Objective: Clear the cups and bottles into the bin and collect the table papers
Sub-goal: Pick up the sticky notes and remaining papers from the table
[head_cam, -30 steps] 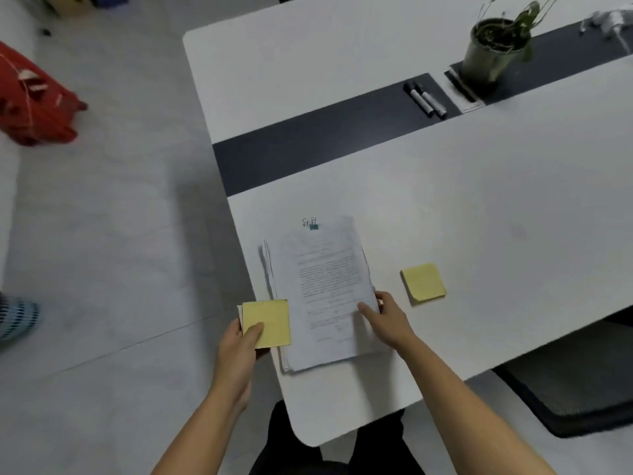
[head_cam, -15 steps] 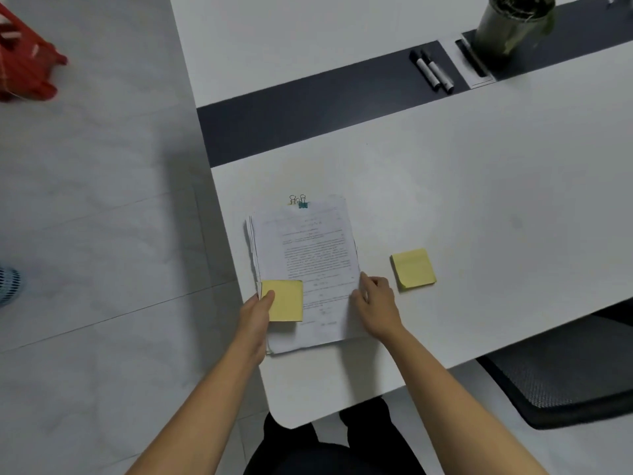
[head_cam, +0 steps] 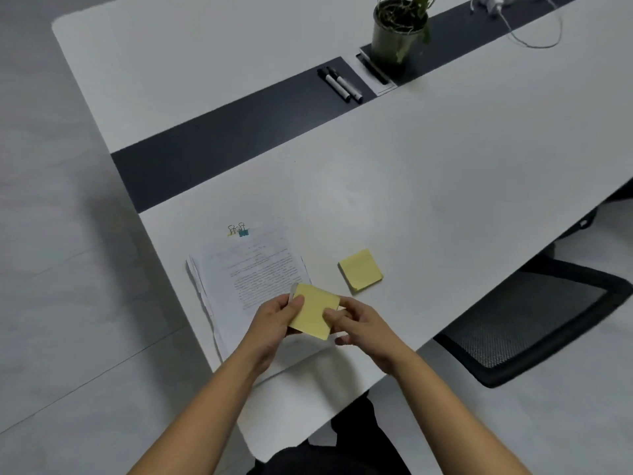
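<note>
Left hand (head_cam: 274, 320), right hand (head_cam: 356, 320): pinching yellow note pad (head_cam: 313, 311) over paper stack (head_cam: 253, 269), probably for gathering | second pad (head_cam: 360, 270) right of stack, untouched.

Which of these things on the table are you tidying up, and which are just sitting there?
Part of the job:
held sticky pad, in both the left hand and right hand
second sticky pad
paper stack

Just lying about:
markers
plant pot
binder clips
cable
chair
</note>
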A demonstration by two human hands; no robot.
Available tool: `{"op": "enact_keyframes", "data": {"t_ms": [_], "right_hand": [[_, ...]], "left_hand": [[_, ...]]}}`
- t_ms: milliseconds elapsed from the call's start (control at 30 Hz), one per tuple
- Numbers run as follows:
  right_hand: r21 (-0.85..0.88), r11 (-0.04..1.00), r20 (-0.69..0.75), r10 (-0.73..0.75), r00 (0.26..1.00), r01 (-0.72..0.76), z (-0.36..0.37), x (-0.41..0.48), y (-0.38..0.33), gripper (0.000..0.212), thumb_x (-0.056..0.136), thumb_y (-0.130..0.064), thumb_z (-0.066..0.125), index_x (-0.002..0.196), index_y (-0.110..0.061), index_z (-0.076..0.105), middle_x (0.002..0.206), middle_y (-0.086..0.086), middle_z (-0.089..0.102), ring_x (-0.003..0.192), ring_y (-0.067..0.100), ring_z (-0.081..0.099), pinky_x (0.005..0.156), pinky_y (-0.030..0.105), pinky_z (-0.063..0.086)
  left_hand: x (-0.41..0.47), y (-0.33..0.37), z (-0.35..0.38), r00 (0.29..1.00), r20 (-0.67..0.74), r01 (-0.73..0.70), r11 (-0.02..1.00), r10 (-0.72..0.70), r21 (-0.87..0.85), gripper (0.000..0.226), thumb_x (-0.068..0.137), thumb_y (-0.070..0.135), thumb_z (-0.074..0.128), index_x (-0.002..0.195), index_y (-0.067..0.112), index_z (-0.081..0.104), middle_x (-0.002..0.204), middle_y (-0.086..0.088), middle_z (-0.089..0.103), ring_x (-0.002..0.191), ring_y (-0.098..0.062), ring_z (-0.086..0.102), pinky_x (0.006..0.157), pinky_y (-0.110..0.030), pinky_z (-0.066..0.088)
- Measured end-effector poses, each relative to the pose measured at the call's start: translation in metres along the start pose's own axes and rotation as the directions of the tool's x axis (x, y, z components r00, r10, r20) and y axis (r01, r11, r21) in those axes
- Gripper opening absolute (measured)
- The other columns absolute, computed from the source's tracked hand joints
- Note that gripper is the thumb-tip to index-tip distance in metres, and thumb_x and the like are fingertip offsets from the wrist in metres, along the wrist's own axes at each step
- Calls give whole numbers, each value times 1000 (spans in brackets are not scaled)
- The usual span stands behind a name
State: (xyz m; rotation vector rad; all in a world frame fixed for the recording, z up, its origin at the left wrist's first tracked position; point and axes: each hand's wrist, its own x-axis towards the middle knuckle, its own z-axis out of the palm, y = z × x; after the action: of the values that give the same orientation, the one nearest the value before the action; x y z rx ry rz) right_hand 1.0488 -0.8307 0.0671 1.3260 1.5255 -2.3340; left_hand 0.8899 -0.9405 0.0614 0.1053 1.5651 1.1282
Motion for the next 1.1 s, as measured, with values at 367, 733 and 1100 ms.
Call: {"op": "enact_keyframes", "data": {"t_ms": [367,733,1100], "right_hand": [[346,938,-338,108,935,16,-54,35,18,22,100,-27,59,120,-21,65,108,-5,73,93,12,71,77,27,53],[-82,996,-665,-33,746,-29,-57,72,41,43,98,-36,58,137,-23,45,88,8,71,70,17,71,67,31,56],[-887,455,-324,-494,807,-78,-57,85,32,85,75,-56,72,142,-16,40,154,24,29,136,42,40,100,48,43]], "left_hand": [[29,-40,-10,957,-76,-17,319,279,948,61,101,46,42,155,22,26,165,-10,10,152,-29,7,122,-45,12],[32,-58,-24,981,-36,16,106,190,994,68,102,51,36,159,26,8,167,-10,-4,153,-30,-2,121,-45,8],[24,-70,-37,900,-117,-9,289,419,957,82,90,60,50,157,21,23,166,-14,3,152,-31,-1,122,-46,3]]}}
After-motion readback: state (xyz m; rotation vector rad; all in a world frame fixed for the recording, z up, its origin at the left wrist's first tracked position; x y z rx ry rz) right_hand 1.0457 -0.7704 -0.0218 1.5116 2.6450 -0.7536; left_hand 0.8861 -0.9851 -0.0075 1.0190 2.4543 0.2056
